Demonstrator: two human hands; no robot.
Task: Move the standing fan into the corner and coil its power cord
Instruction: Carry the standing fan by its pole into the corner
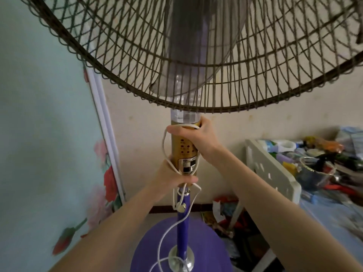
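Head view looks down at the standing fan (pixel 183 152), upright at the frame's centre, its wire guard (pixel 206 55) filling the top and its purple round base (pixel 145 252) at the bottom. The right hand (pixel 193 132) is clenched around the top of the gold control column (pixel 181 148); the left hand (pixel 172 173) grips its lower end. The white power cord (pixel 164 140) loops under both hands, runs down the blue pole (pixel 181 222) and trails onto the base. A cluttered white table (pixel 275 169) stands at the right, a flowered panel (pixel 49 134) at the left
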